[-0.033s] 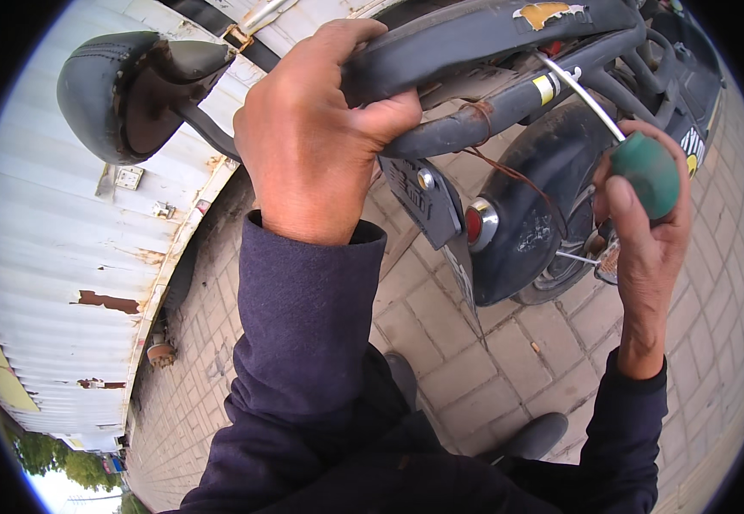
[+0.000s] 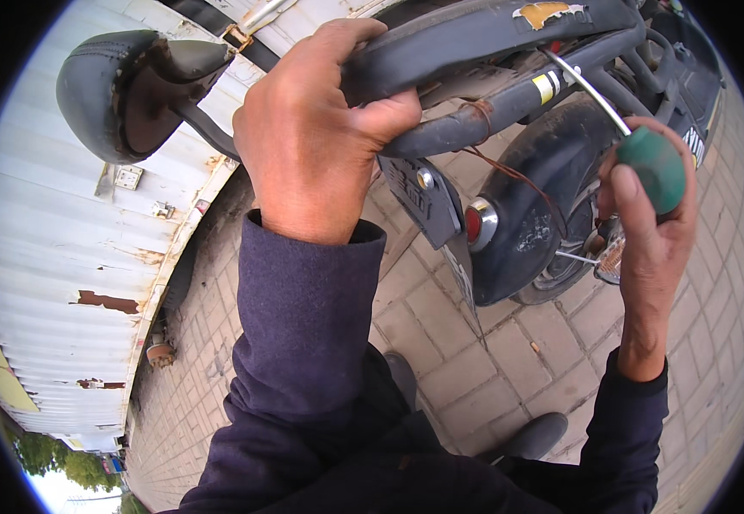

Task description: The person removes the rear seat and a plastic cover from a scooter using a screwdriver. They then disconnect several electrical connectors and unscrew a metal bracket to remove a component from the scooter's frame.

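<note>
At upper centre, a black curved bar (image 2: 475, 43) is clasped by the left hand (image 2: 308, 128); at upper right, a green-handled screwdriver (image 2: 653, 170) is held by the right hand (image 2: 653, 231), its shaft slanted up leftward.

left sleeve (image 2: 303, 325): dark navy, wide-cuffed | right sleeve (image 2: 619, 437): near-black navy, snug-cuffed | 2 shoes (image 2: 533, 437): dark grey

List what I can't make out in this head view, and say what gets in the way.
All in the head view:
- Tip of the screwdriver: hidden by the black upper bar.
- Most fingers of the left hand: hidden by the hand itself and that bar.
- Much of the rear wheel: covered by the fender.
- Part of the left shoe: behind the sleeve.
</note>
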`<state>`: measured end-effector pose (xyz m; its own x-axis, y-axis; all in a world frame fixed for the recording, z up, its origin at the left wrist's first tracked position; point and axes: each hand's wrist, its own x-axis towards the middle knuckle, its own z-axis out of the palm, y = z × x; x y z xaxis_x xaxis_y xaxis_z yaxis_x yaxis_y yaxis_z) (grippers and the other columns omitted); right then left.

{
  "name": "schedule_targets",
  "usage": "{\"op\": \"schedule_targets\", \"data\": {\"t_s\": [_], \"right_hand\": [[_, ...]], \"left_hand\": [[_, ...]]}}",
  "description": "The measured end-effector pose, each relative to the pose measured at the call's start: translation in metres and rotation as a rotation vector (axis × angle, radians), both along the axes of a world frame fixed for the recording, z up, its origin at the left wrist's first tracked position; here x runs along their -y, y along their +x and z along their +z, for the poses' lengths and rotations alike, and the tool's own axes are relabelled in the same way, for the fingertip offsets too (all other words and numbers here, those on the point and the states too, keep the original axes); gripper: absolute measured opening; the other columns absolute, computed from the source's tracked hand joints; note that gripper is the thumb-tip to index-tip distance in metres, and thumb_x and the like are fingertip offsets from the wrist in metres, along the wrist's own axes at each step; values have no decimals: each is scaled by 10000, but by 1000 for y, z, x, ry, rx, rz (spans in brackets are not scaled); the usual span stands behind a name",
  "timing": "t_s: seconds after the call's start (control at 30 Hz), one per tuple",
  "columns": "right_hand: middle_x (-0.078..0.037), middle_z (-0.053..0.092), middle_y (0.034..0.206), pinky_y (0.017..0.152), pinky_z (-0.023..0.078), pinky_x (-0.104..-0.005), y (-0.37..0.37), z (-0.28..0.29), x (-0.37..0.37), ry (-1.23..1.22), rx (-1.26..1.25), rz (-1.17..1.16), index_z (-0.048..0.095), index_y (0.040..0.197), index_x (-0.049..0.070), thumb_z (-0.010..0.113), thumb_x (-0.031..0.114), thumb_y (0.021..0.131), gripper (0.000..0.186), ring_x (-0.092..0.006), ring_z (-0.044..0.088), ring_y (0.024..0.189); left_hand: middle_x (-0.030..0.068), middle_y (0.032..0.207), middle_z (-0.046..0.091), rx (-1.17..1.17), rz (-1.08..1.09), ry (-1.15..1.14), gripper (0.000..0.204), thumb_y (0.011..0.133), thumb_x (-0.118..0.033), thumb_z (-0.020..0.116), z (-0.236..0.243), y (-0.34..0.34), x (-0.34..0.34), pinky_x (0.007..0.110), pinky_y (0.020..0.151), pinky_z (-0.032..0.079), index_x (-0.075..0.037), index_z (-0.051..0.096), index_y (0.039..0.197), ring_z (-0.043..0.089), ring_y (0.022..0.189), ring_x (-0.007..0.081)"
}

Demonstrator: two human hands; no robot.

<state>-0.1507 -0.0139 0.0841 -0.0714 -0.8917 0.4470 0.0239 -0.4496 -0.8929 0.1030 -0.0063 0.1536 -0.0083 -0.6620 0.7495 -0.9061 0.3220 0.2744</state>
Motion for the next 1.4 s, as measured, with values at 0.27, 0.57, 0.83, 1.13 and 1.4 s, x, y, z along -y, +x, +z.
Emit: {"op": "schedule_targets", "data": {"t_s": [0.27, 0.57, 0.83, 1.13, 1.4], "right_hand": [[5, 519, 788, 582, 396, -224, -26, -17, 1, 141, 243, 292, 615, 1253, 12, 654, 431, 939, 526, -78, 484, 616], [12, 531, 810, 543, 367, -209, -18, -51, 9, 544, 276, 443, 585, 1298, 43, 703, 372, 949, 494, -64, 516, 662], [-71, 640, 1000, 627, 474, -247, 45, -47, 7, 658, 575, 520, 590, 1318, 45, 676, 291, 1003, 409, -144, 630, 848], [-105, 684, 1031, 791, 530, -312, 55, -53, 24, 697, 801, 587, 649, 1193, 43, 647, 315, 1019, 322, -197, 641, 909], [-115, 682, 1027, 799, 511, -317, 69, -57, 40, 654, 959, 708, 610, 1136, 64, 707, 273, 953, 294, -186, 644, 881]], "left_hand": [[79, 953, 748, -103, -38, 38, 368, 786, -47, 778, 2, -5, -2, 285, 822, 592, -22, 756, 1152, 719, 913, 153], [88, 977, 769, -110, -56, 79, 405, 767, -51, 792, 6, -4, -6, 298, 842, 588, -50, 751, 1170, 738, 931, 176], [100, 978, 772, 27, 10, 31, 381, 787, -60, 785, 3, 1, -1, 299, 837, 587, -40, 748, 1166, 742, 939, 180], [93, 946, 772, 79, -13, 110, 399, 780, -52, 762, 8, 7, -4, 290, 824, 583, -44, 747, 1179, 742, 934, 156], [104, 928, 777, 166, 28, 90, 399, 776, -52, 747, 13, 3, -8, 295, 837, 582, -48, 751, 1175, 763, 929, 174]]}}
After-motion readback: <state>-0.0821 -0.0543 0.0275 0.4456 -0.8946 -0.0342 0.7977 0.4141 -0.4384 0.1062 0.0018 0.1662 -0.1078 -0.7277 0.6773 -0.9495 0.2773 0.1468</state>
